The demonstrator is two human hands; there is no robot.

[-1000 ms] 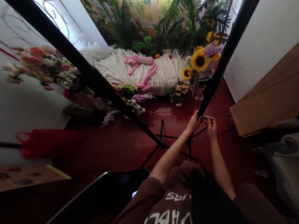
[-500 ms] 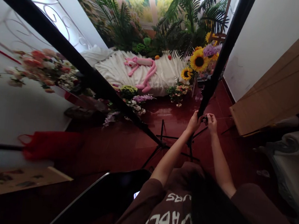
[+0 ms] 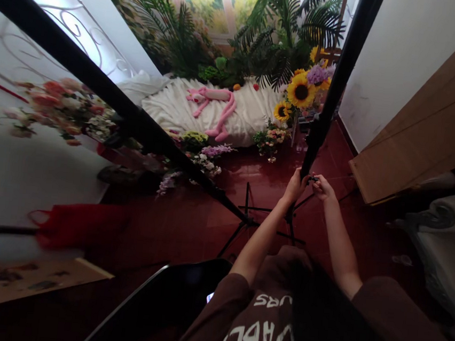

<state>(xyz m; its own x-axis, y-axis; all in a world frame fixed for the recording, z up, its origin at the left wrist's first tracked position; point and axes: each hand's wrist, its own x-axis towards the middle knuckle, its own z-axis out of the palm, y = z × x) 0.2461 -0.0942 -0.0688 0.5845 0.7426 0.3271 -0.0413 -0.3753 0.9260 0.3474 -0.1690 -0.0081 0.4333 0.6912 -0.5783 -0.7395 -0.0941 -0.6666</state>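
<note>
My left hand [image 3: 295,186] is wrapped round the lower part of a black light stand [image 3: 315,136] that rises at a tilt on the right. Just right of the pole, my right hand [image 3: 323,188] is closed, its fingers pinching a small dark clamp knob [image 3: 312,180] on the stand's side. The stand's legs [image 3: 290,227] spread on the floor below my hands. A second black stand [image 3: 147,125] slants across the left, its base close to the first one's.
A pink plush toy [image 3: 218,94] lies on a white draped cloth [image 3: 165,100], with sunflowers [image 3: 300,90] to its right. Artificial flowers [image 3: 60,103] fill the left. A cardboard sheet [image 3: 421,119] leans at right. A red bag [image 3: 73,225] is at lower left.
My right hand has turned at the knob, its fingers shifting from upright to pointing more toward the pole. My left hand keeps its hold on the stand. The view has shifted slightly.
</note>
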